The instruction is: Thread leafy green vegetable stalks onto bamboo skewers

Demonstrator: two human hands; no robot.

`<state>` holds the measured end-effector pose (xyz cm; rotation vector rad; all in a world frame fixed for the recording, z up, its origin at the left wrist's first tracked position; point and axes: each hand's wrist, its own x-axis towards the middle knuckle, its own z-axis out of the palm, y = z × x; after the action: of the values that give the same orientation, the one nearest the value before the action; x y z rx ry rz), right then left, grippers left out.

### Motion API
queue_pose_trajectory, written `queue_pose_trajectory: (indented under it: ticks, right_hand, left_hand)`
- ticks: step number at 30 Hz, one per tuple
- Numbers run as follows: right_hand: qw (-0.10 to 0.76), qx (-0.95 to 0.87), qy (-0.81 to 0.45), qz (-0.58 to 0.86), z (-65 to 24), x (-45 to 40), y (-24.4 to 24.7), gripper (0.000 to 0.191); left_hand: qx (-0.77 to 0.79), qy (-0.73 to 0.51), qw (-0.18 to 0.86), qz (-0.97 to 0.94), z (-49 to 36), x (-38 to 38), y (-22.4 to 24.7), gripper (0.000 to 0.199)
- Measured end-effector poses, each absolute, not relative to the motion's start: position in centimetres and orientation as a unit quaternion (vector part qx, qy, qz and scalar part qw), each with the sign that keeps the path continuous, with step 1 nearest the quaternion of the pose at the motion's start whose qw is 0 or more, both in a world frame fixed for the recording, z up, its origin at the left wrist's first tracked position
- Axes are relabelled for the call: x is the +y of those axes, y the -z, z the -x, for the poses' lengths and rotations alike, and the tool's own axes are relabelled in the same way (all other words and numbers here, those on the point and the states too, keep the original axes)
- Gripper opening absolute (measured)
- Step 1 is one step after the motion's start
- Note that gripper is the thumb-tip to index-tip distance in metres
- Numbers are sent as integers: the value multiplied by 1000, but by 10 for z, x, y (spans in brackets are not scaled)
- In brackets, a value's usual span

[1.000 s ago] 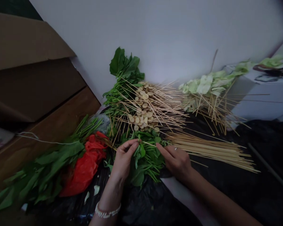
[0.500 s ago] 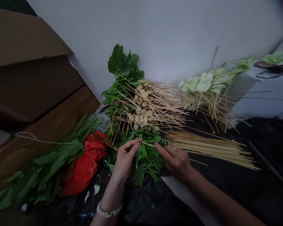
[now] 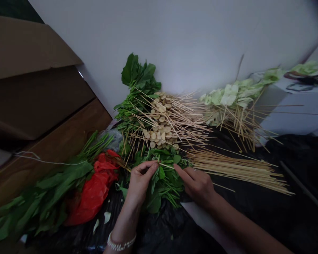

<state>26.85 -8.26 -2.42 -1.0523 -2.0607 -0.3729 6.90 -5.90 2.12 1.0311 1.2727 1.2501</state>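
Observation:
My left hand (image 3: 139,181), with a beaded bracelet at the wrist, pinches a green leafy stem (image 3: 161,173) between thumb and fingertips. In my right hand (image 3: 200,183) is a thin wooden skewer (image 3: 167,165), the index finger stretched along it. The skewer's tip reaches the left fingertips; whether it pierces the stem there I cannot tell. Under both hands lies a pile of leafy greens (image 3: 172,190). Just beyond them is a heap of skewers threaded with pale round slices (image 3: 161,120). Beside my right hand rests a bundle of bare wooden skewers (image 3: 243,169).
Upright leafy greens (image 3: 140,76) lean on the wall. Skewered pale green leaves (image 3: 233,93) are at the back right. A red plastic bag (image 3: 94,194) and more greens (image 3: 45,192) lie left, near a cardboard box (image 3: 37,102). Black plastic sheeting (image 3: 164,234) covers the surface.
The whole view has shifted slightly, so things sit a little lower. Both hands keep nearly the same pose, with the skewer still meeting the left fingertips.

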Motion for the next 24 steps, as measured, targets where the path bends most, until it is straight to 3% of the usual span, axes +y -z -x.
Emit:
queue_pose_trajectory:
  ticks: [7,13,24]
  right_hand:
    - [392,-816,118,408,-266,-85,24,38]
    - [425,-809,114,389,-264,-87,22,38]
    - [432,-803,103,398,-264,-86,26,40]
  left_hand:
    - [526,-507,529,-432,-71,-55,-26,21]
    - [498,-489,605,-384,-70,-54,-30,28]
    - [496,-444,563,-490,-68,-43,-37,22]
